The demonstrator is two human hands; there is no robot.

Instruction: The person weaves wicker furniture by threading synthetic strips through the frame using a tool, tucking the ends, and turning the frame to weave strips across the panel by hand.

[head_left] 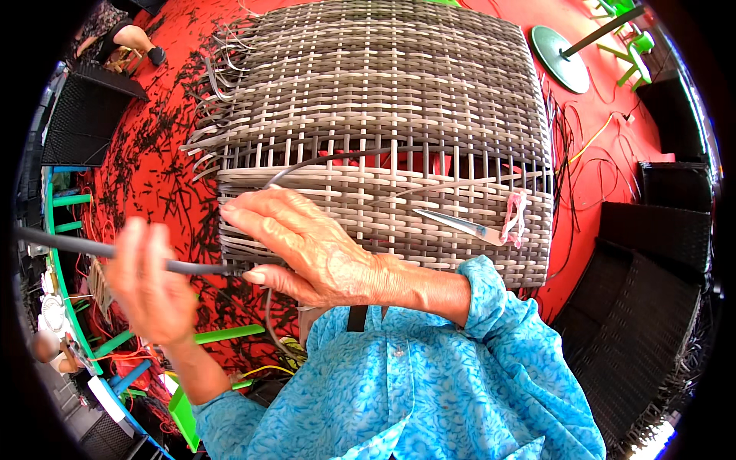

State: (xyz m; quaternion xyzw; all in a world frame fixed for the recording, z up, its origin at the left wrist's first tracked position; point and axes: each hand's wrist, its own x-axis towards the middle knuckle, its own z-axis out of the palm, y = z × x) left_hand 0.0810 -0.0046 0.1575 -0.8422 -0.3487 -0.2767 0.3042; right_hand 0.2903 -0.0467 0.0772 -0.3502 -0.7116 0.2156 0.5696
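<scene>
A woven wicker panel (383,84) in grey-brown strips lies in front of me, with an open gap of bare ribs across its nearer part. My right hand (307,245) lies over the panel's left edge, fingers stretched flat, thumb apart. Blurred by motion, my left hand (149,284) is off that edge, closed round a dark grey wicker strip (65,242) whose inner end reaches my right thumb. Another length of strip (330,157) curves from beside my right fingers into the gap. Pointed scissors (460,224), handles wrapped in pink, rest on the panel.
Dark clippings (153,146) litter the red floor. Black wicker pieces (640,307) stand at right, another (84,115) at left. A round stand base with a pole (560,57) and green stools (636,61) are far right. A person's leg (136,40) shows far left.
</scene>
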